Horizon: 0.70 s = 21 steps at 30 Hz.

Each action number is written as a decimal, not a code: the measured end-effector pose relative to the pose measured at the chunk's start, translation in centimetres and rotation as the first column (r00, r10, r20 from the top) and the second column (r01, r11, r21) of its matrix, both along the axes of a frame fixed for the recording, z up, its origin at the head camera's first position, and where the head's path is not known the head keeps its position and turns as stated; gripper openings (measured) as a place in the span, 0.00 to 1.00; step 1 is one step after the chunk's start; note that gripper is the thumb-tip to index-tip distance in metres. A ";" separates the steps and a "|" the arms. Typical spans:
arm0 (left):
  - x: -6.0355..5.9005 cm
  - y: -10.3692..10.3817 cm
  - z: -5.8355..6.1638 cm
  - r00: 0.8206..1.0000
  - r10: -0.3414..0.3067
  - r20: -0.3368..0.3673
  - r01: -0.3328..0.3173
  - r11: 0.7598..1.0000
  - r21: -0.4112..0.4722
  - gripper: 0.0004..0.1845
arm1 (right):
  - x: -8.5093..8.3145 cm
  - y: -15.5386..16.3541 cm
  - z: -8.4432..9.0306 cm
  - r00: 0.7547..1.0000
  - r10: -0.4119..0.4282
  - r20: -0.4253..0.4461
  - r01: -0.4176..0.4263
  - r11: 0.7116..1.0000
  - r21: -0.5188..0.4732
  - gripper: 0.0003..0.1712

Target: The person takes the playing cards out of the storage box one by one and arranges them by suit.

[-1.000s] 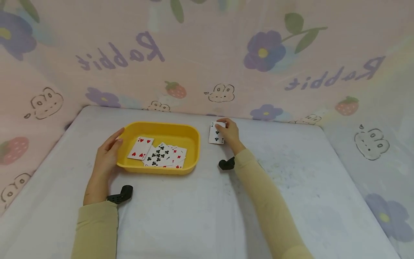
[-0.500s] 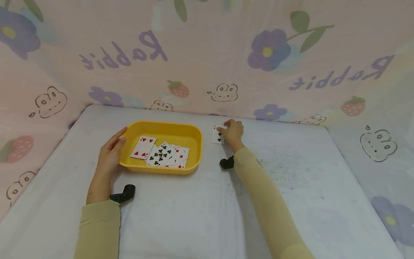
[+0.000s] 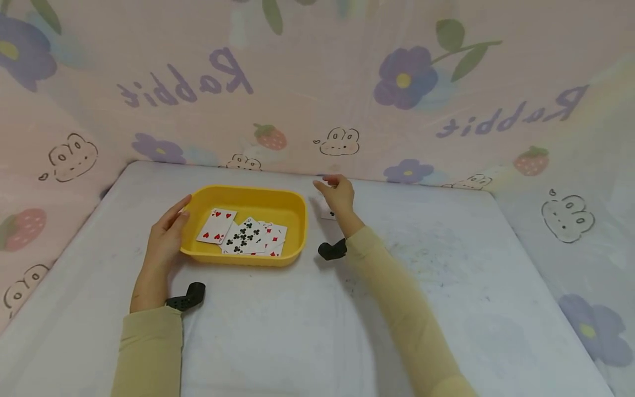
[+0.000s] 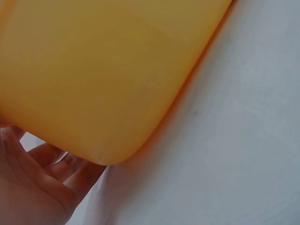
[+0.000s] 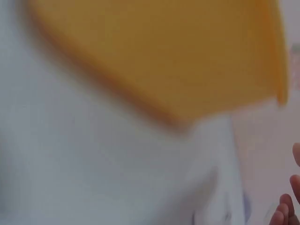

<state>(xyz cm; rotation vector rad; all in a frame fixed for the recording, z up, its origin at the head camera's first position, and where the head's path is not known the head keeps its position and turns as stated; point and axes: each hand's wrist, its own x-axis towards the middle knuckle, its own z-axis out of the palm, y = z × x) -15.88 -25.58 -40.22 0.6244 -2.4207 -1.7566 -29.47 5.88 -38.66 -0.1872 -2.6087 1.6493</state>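
Observation:
My left hand [image 3: 167,234] grips the left end of a shallow yellow tray [image 3: 243,192]; its fingers lie at the corner of the tray wall [image 4: 108,84] in the left wrist view. Inside the tray, a hearts card [image 3: 216,226] overlaps a clubs card [image 3: 243,236] and a diamonds card [image 3: 275,237]. My right hand [image 3: 339,197] is just right of the tray, thumb and fingers apart, nothing seen between them. Under it, a clubs card [image 3: 328,214] lies on the table, mostly hidden by the hand. In the right wrist view, spread fingertips [image 5: 284,208] show at the edge.
The tray stands on a white-covered table [image 3: 278,331]. A printed curtain [image 3: 297,99] with rabbits and flowers rises along the back and sides. Black wrist devices [image 3: 188,296] sit at both wrists.
My right hand, which pinched at the three of clubs, has come off it and shifted left and slightly up. The card stays on the table. Left hand and tray hold still.

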 end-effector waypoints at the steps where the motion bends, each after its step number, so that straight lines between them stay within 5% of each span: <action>1: 0.0 0.0 0.0 1.000 0.000 -0.002 0.000 1.000 0.000 0.24 | 0.2 -0.4 0.2 1.000 -0.002 0.001 0.002 1.000 -0.029 0.21; 11: 0.0 -0.2 0.0 1.000 -0.006 -0.007 0.006 1.000 0.008 0.24 | 3.1 -4.6 2.2 0.997 0.077 -0.024 -0.080 0.983 -0.167 0.19; 21: 0.0 0.0 -0.1 1.000 -0.005 -0.021 0.005 1.000 0.004 0.24 | 5.8 -8.2 2.3 0.958 0.274 -0.080 -0.281 0.955 -0.095 0.18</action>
